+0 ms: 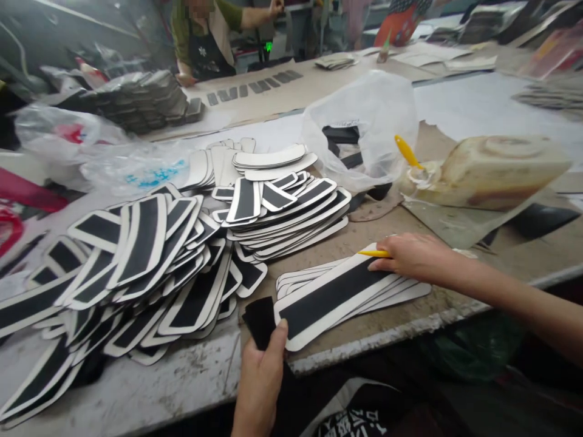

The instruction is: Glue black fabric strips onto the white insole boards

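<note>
My left hand [264,370], at the table's front edge, is closed round a small bunch of black strips [259,321]. Its thumb tip touches the near end of a long white piece with a black strip along its middle [334,297]. That piece lies on a low stack of similar white pieces [401,294]. Over its far end, my right hand [405,258] grips a thin yellow pointed tool [374,254], fingers resting on the black strip. The exact kind of tool does not show.
Large piles of white-and-black pieces [141,243] spread at left, with neat stacks [291,227] behind. A plastic bag [364,121] holds black strips. Right of it, a stained container [505,170] lies on its side, a yellow handle [407,152] at its mouth. Across the table stands a person [209,48].
</note>
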